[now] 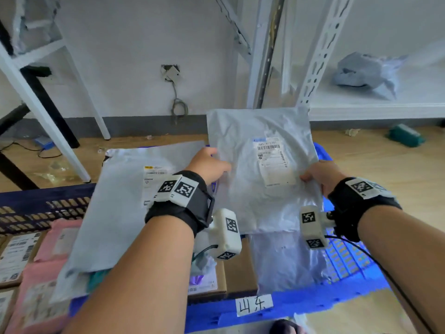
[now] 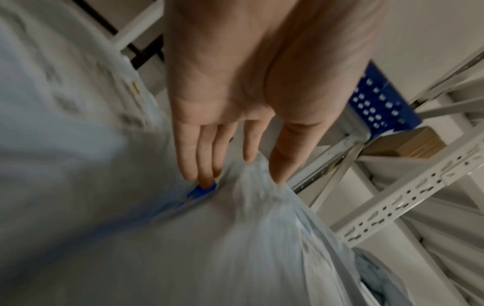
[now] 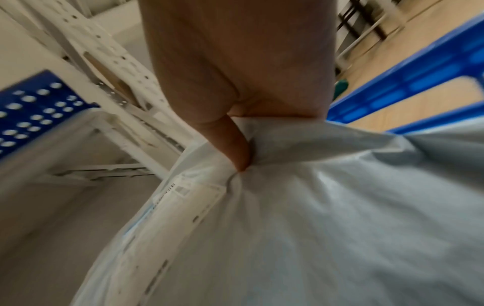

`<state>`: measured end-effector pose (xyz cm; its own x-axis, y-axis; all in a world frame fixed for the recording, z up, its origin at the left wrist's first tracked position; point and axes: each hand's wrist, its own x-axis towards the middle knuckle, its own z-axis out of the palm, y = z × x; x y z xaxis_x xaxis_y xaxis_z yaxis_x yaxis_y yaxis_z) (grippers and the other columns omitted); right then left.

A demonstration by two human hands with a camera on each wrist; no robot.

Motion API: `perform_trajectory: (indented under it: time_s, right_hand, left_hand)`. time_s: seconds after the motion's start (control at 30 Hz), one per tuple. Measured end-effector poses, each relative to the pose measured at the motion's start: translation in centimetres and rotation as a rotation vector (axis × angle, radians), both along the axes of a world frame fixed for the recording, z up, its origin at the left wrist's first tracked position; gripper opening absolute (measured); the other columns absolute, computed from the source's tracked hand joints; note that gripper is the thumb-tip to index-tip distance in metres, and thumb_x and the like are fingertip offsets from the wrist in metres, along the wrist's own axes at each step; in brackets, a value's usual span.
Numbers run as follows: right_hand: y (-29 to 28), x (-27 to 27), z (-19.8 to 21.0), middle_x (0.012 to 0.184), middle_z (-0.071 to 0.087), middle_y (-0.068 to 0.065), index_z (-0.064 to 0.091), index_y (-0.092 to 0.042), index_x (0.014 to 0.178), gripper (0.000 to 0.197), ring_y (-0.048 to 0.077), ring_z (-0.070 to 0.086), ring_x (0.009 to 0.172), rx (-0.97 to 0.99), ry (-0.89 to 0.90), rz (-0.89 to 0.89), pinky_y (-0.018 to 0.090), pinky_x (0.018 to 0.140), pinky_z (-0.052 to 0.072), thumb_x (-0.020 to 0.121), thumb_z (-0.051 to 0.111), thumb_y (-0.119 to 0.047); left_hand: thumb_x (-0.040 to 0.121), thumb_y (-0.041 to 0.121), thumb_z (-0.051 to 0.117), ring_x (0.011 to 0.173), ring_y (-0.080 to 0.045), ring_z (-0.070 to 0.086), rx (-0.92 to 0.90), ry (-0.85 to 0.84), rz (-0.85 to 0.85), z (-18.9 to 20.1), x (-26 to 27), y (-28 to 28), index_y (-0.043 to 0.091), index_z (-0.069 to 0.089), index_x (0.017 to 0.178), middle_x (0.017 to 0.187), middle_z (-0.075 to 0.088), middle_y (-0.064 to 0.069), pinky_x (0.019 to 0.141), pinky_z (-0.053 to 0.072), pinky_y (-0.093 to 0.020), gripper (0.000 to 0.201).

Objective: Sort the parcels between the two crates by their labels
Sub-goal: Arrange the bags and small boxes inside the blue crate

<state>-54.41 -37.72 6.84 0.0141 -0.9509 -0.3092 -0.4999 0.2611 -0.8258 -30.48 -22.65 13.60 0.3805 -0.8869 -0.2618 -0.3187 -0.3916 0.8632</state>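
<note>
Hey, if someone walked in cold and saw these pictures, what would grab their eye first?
A grey mailer bag held up mid-frame, label facing the camera, pinched at its edges by the left hand and the right hand. Below it, a blue crate carries a handwritten tag on its near rim.

A grey plastic parcel (image 1: 260, 165) is held upright above the blue crate (image 1: 325, 295), label (image 1: 274, 162) facing the camera. Another grey parcel (image 1: 120, 203) lies flat left of it.

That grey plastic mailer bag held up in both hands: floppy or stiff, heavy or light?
The grey plastic mailer bag is probably floppy: its film puckers where the right hand pinches it. It seems light, since the left hand holds only an edge. Its glossy film may be slippery.
</note>
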Motion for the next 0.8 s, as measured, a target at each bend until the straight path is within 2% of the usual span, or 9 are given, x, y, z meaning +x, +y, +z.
perform_trajectory:
  time_s: [0.07, 0.17, 0.23, 0.3, 0.37, 0.47, 0.5, 0.63, 0.8]
  right_hand:
    - [-0.5, -2.9, -1.2, 0.106, 0.061, 0.017, 0.061, 0.003, 0.118, 0.039, 0.028, 0.060, 0.101, 0.027, 0.190, -0.022, 0.038, 0.090, 0.053, 0.079, 0.064, -0.002]
    - [0.0, -5.4, -3.3, 0.125, 0.061, 0.012, 0.060, -0.004, 0.123, 0.032, 0.026, 0.057, 0.118, 0.088, 0.422, -0.053, 0.024, 0.077, 0.046, 0.094, 0.050, -0.014]
    - [0.7, -5.4, -4.8, 0.130, 0.059, 0.008, 0.059, -0.009, 0.125, 0.034, 0.023, 0.055, 0.121, 0.122, 0.569, -0.083, 0.024, 0.087, 0.046, 0.097, 0.041, -0.015]
    - [0.4, -5.7, -7.5, 0.134, 0.057, 0.007, 0.055, -0.008, 0.130, 0.036, 0.023, 0.053, 0.125, 0.116, 0.694, 0.006, 0.027, 0.097, 0.046, 0.099, 0.037, -0.013]
    - [-0.2, -5.5, -9.5, 0.135, 0.056, 0.007, 0.053, -0.008, 0.133, 0.038, 0.024, 0.053, 0.125, 0.090, 0.809, 0.124, 0.031, 0.099, 0.046, 0.099, 0.036, -0.012]
    - [-0.8, -5.1, -11.4, 0.137, 0.052, 0.016, 0.048, -0.001, 0.135, 0.038, 0.033, 0.050, 0.126, 0.197, 0.698, 0.030, 0.036, 0.098, 0.044, 0.100, 0.037, -0.010]
    - [-0.8, -5.1, -11.8, 0.137, 0.051, 0.020, 0.048, 0.003, 0.134, 0.038, 0.035, 0.049, 0.126, 0.237, 0.649, -0.011, 0.036, 0.097, 0.043, 0.100, 0.039, -0.010]
    - [-1.4, -5.5, -13.9, 0.125, 0.057, 0.025, 0.055, 0.006, 0.123, 0.032, 0.037, 0.055, 0.118, 0.261, 0.839, 0.035, 0.038, 0.087, 0.044, 0.095, 0.047, -0.009]
    - [-0.5, -4.6, -15.7, 0.136, 0.050, 0.022, 0.047, 0.006, 0.133, 0.039, 0.036, 0.049, 0.126, 0.324, 0.828, 0.115, 0.033, 0.083, 0.039, 0.097, 0.046, -0.008]
  left_hand:
    - [0.089, 0.015, 0.062, 0.112, -0.022, 0.054, 0.052, 0.028, -0.009, -1.1, -0.5, -0.8, 0.013, 0.036, 0.146, 0.136, 0.049, -0.007, 0.092, 0.045, -0.031, 0.062]
    - [0.091, 0.019, 0.060, 0.117, -0.022, 0.054, 0.106, 0.047, -0.003, -2.2, 0.2, -1.8, 0.016, 0.041, 0.144, 0.128, 0.054, -0.006, 0.096, 0.045, -0.033, 0.056]
    - [0.091, 0.019, 0.060, 0.113, -0.021, 0.056, 0.130, 0.088, 0.033, -2.6, 1.1, -2.3, 0.017, 0.046, 0.139, 0.123, 0.057, -0.004, 0.096, 0.046, -0.035, 0.050]
    - [0.090, 0.020, 0.062, 0.108, -0.018, 0.058, 0.142, 0.126, 0.080, -3.1, 1.9, -2.6, 0.020, 0.049, 0.135, 0.119, 0.059, -0.004, 0.093, 0.048, -0.035, 0.047]
    - [0.089, 0.020, 0.062, 0.103, -0.017, 0.060, 0.153, 0.156, 0.118, -3.6, 2.6, -2.7, 0.021, 0.053, 0.129, 0.113, 0.062, -0.004, 0.091, 0.049, -0.035, 0.040]
    - [0.091, 0.015, 0.060, 0.096, -0.019, 0.060, 0.160, 0.190, 0.146, -3.9, 3.4, -2.8, 0.019, 0.059, 0.114, 0.103, 0.060, -0.005, 0.093, 0.049, -0.036, 0.023]
    - [0.091, 0.014, 0.059, 0.095, -0.019, 0.060, 0.158, 0.198, 0.149, -4.1, 3.6, -2.8, 0.019, 0.058, 0.117, 0.101, 0.059, -0.006, 0.093, 0.049, -0.035, 0.026]
    - [0.092, 0.012, 0.059, 0.090, -0.019, 0.057, 0.152, 0.206, 0.161, -4.3, 4.3, -2.8, 0.018, 0.053, 0.126, 0.100, 0.057, -0.007, 0.085, 0.047, -0.032, 0.035]
    - [0.091, 0.014, 0.059, 0.096, -0.018, 0.062, 0.156, 0.177, 0.168, -4.4, 4.9, -2.7, 0.017, 0.053, 0.130, 0.111, 0.062, -0.010, 0.088, 0.049, -0.032, 0.040]
